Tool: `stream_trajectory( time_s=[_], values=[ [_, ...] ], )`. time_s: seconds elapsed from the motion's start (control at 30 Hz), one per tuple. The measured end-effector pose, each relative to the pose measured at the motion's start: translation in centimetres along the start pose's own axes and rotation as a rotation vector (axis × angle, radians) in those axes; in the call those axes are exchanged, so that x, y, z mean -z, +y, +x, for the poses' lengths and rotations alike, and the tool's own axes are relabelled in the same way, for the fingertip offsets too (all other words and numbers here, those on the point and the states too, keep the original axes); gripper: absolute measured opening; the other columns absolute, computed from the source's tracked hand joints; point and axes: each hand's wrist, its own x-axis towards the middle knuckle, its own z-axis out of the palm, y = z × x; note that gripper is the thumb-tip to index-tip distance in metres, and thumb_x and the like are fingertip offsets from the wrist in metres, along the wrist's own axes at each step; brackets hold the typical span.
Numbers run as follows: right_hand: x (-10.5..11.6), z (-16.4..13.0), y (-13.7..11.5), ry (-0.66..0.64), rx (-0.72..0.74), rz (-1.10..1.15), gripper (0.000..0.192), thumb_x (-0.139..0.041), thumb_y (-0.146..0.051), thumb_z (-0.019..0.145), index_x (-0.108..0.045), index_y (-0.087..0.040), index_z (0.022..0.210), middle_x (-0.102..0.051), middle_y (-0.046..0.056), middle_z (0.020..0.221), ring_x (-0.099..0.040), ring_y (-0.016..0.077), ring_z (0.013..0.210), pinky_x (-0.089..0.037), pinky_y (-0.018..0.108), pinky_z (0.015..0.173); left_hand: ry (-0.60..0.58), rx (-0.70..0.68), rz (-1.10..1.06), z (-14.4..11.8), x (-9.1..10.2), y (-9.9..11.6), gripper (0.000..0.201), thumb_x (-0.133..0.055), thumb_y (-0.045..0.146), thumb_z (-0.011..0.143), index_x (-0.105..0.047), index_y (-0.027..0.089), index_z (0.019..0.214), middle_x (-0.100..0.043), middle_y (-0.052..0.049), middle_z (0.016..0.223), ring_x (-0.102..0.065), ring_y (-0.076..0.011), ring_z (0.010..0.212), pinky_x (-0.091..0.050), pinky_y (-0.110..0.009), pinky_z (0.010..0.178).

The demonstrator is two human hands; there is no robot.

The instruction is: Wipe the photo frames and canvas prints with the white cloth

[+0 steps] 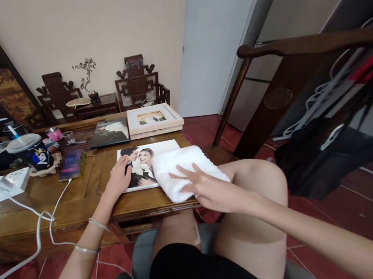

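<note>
right hand point(213, 190): flat, fingers spread on folded white towel point(185, 171) | left hand point(119, 175): open-palmed, pinning glossy white-bordered photo print point(147, 163) | towel at print's 3 o'clock, long axis 10–4

A plain white towel point(185, 171) is lying over a white-bordered photo album point(141, 166) showing a couple in black and white. The worktop point(21, 207) is showing warm brown wood grain. A cream frame point(154, 118) is sitting near the far edge, a pink cup point(54, 133) leftward. Floor tiles point(346, 207) are glowing dark red.
</note>
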Motion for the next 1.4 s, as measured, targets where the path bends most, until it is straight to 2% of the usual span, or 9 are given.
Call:
stream_trajectory(
  time_s=[0.17,0.37,0.53,0.67,0.77,0.9,1.03,1.23,1.4],
  values=[
    [0.7,1.5,0.4,-0.046,-0.006,0.013,0.070,-0.039,0.004,0.065,-0.068,-0.021,0.124,-0.038,0.008,0.157,-0.016,0.0319,0.151,-0.022,0.069,0.116,-0.016,0.001,0.024,0.0,0.1,0.0,0.048,-0.040,0.030,0.095,-0.053,0.016,0.139,-0.045,-0.012,0.153,-0.035,-0.0264,0.146,-0.030,-0.048,0.120],
    [1.2,9.5,5.1,-0.027,-0.120,-0.012,0.068,-0.038,0.006,0.072,-0.063,-0.017,0.131,-0.058,0.014,0.141,-0.025,0.0354,0.149,-0.026,0.072,0.111,-0.024,0.002,0.018,0.2,0.1,-0.2,0.048,-0.040,0.031,0.095,-0.054,0.015,0.138,-0.046,-0.014,0.153,-0.036,-0.0275,0.146,-0.030,-0.050,0.120],
    [1.1,13.9,7.0,0.031,-0.208,-0.039,0.069,-0.037,0.006,0.076,-0.059,-0.015,0.137,-0.059,0.015,0.140,-0.028,0.0369,0.147,-0.026,0.072,0.110,-0.009,-0.021,0.021,0.3,0.1,-0.5,0.048,-0.041,0.031,0.094,-0.055,0.013,0.137,-0.048,-0.013,0.151,-0.038,-0.0263,0.145,-0.028,-0.045,0.122],
    [0.5,12.6,5.6,0.052,-0.172,-0.086,0.066,-0.039,0.005,0.076,-0.059,-0.014,0.137,-0.050,0.017,0.148,-0.025,0.0372,0.148,-0.024,0.074,0.109,-0.004,-0.006,-0.005,0.3,-0.1,-0.6,0.047,-0.042,0.030,0.094,-0.055,0.017,0.138,-0.049,-0.010,0.151,-0.038,-0.0253,0.145,-0.028,-0.045,0.122],
    [0.2,9.1,3.0,0.036,-0.110,-0.102,0.064,-0.040,0.004,0.075,-0.062,-0.014,0.133,-0.039,0.016,0.156,-0.023,0.0374,0.149,-0.025,0.073,0.110,-0.006,0.010,0.007,0.2,-0.1,-0.5,0.049,-0.040,0.030,0.094,-0.053,0.014,0.139,-0.047,-0.012,0.152,-0.037,-0.0247,0.146,-0.028,-0.044,0.122],
    [0.5,4.3,-0.6,-0.036,-0.050,-0.097,0.065,-0.041,0.004,0.072,-0.065,-0.014,0.129,-0.036,0.015,0.158,-0.019,0.0381,0.150,-0.024,0.070,0.113,-0.011,0.007,0.025,0.1,-0.1,-0.1,0.050,-0.038,0.030,0.095,-0.052,0.011,0.140,-0.046,-0.014,0.152,-0.036,-0.0248,0.146,-0.028,-0.044,0.121],
    [0.9,2.4,-1.9,-0.109,-0.013,-0.065,0.066,-0.041,0.003,0.071,-0.065,-0.017,0.129,-0.034,0.012,0.159,-0.016,0.0373,0.151,-0.025,0.070,0.113,-0.015,0.007,0.028,0.1,-0.2,-0.2,0.049,-0.038,0.030,0.096,-0.051,0.014,0.140,-0.046,-0.013,0.153,-0.035,-0.0257,0.146,-0.030,-0.047,0.120],
    [0.9,7.0,1.1,-0.075,-0.069,-0.027,0.068,-0.041,0.004,0.072,-0.063,-0.017,0.133,-0.037,0.012,0.158,-0.018,0.0354,0.151,-0.024,0.069,0.113,-0.012,0.008,0.008,0.2,-0.5,-0.7,0.049,-0.039,0.030,0.095,-0.051,0.015,0.141,-0.045,-0.013,0.153,-0.036,-0.0264,0.146,-0.030,-0.050,0.119],
    [0.9,13.5,4.3,-0.016,-0.151,-0.006,0.057,-0.044,-0.003,0.082,-0.062,-0.017,0.134,-0.062,0.017,0.136,-0.028,0.0371,0.147,-0.024,0.074,0.108,-0.003,0.002,-0.012,0.3,-0.5,-1.0,0.048,-0.041,0.030,0.095,-0.051,0.019,0.141,-0.045,-0.011,0.154,-0.036,-0.0266,0.146,-0.030,-0.051,0.119]
  ],
)
